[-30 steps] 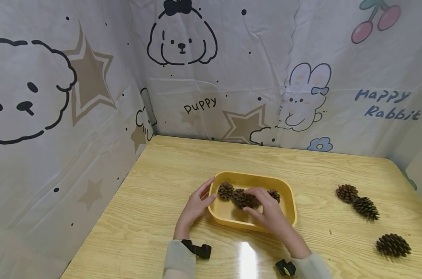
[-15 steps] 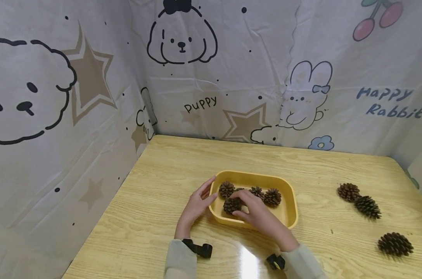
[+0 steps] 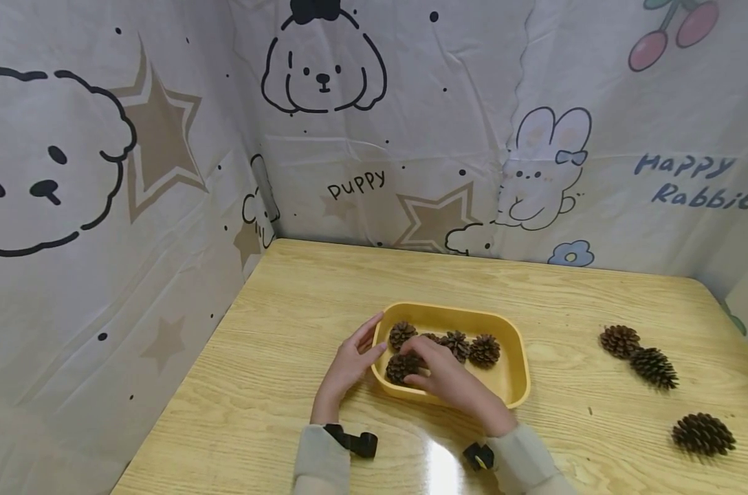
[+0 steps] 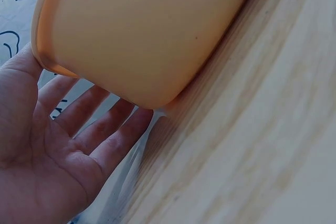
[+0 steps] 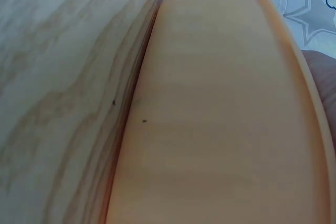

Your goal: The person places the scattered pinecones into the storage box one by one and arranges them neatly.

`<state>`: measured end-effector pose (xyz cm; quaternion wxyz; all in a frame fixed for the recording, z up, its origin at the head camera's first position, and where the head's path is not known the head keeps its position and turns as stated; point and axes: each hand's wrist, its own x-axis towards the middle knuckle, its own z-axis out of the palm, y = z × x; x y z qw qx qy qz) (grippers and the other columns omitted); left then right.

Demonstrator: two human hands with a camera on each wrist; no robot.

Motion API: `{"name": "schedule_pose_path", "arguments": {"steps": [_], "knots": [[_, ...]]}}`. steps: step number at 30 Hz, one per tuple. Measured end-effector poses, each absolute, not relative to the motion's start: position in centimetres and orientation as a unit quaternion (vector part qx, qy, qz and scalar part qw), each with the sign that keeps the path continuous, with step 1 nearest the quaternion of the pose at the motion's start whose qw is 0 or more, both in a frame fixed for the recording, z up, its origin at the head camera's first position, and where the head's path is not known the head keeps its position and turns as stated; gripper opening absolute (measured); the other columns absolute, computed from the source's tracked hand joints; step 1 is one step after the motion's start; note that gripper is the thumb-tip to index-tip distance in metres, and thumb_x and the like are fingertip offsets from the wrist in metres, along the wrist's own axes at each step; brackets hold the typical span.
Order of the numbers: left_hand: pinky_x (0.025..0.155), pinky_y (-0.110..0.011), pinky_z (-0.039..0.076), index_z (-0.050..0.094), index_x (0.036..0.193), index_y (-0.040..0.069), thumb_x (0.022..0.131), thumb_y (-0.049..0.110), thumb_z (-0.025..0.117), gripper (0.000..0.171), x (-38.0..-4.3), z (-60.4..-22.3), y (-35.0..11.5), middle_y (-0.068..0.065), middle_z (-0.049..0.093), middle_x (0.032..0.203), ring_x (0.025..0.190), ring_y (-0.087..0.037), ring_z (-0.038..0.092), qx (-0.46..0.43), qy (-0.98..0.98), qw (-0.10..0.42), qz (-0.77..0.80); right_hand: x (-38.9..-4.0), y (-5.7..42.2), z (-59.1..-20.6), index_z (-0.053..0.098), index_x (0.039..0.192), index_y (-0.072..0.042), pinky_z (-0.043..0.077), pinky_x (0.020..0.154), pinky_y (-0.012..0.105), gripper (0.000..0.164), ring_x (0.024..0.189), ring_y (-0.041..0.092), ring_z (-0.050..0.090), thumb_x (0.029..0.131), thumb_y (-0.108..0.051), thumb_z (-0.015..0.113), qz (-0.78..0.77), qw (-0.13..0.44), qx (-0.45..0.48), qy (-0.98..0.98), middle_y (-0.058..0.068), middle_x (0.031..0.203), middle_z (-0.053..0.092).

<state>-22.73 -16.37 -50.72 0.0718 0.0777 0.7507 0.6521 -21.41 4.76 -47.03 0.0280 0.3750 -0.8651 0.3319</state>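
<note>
In the head view, the fingers and thumb of my right hand [image 3: 442, 371] curl round a pine cone [image 3: 400, 369], low in the front left corner of a yellow tray [image 3: 515, 392]. My left hand [image 3: 348, 364] holds the tray's left end. In the left wrist view the thumb of that left hand [image 4: 58, 150] is at the rim, while the fingers touch the outer wall. More pine cones lie in the tray: one pine cone [image 3: 402, 335] at the back left, others in a row to the right, partly hidden by my right hand.
On the table [image 3: 275, 330], right of the tray, two pine cones touch, a brown pine cone [image 3: 619, 342] and a darker pine cone [image 3: 654, 368]. Another pine cone [image 3: 703, 434] lies nearer the front. Printed cloth [image 3: 361, 151] walls in the back and left.
My right hand has moved left with the pine cone, from mid-tray to the front left corner. That uncovers the cones in the row behind. My left hand has stayed at the tray's end.
</note>
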Motion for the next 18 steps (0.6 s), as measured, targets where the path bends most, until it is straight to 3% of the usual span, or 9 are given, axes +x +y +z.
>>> {"name": "schedule_pose_path", "arguments": {"steps": [18], "knots": [[0.122,-0.046,0.031,0.039,0.151,0.024,0.097,0.017,0.061,0.059,-22.75,-50.58,-16.23,-0.008,0.036,0.159,0.146,-0.029,0.036,0.079,0.752,0.067,0.651,-21.38,4.9,-47.1,0.058,0.118,0.001,0.061,0.087,0.039,0.037,0.105,0.033,0.066,0.085,-0.004,0.073,0.357,0.005,0.371,-0.857,0.016,0.115,0.064]]}}
